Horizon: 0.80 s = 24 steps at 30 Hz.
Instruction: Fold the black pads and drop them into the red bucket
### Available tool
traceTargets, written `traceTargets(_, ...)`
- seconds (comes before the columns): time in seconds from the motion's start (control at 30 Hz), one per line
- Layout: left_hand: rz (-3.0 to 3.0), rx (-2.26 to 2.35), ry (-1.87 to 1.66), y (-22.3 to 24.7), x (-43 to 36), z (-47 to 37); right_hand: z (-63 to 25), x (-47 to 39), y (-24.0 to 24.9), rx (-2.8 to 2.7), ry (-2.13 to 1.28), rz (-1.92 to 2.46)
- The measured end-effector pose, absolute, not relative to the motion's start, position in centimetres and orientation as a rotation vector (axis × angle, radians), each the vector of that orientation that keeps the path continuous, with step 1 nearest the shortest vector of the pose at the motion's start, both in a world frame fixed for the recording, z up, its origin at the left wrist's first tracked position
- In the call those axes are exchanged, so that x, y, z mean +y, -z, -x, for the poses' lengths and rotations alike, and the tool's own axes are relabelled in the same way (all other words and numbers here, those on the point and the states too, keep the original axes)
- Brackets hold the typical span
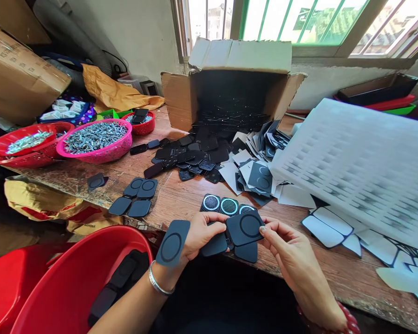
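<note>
My left hand (202, 233) grips a black hinged panel piece (214, 244) between thumb and fingers. A dark sheet with a ring outline (172, 243) lies against the back of that hand, near the wrist. With thumb and fingers my right hand (286, 237) pinches the right edge of a dark square with a ring (248, 228), which overlaps the panels. Another black panel (246, 252) hangs below it. Just behind my hands, a piece with light rings and mesh (229, 205) rests on the table. Joined black panels (137, 207) lie to the left.
A cardboard box (177, 102) spills black parts (195, 155) forward. Ringed sheets (261, 176) and a white tray (358, 162) are at the right. A pink basket (95, 155) of metal pieces stands left; a red tub (73, 260) holding black panels is below.
</note>
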<state>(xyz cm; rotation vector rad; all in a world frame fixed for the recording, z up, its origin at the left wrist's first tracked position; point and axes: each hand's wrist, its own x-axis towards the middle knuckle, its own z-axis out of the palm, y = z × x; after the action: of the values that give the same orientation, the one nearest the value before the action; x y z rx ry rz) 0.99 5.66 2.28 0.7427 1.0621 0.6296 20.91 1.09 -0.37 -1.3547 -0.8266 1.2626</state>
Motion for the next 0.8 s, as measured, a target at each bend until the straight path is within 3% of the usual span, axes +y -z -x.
traceTargets(0.8, -0.711, 1.096, -0.714, -1.5, 5.6, -1.2, -19.9, 1.0, 0.1, -0.761, -1.235, 1.347)
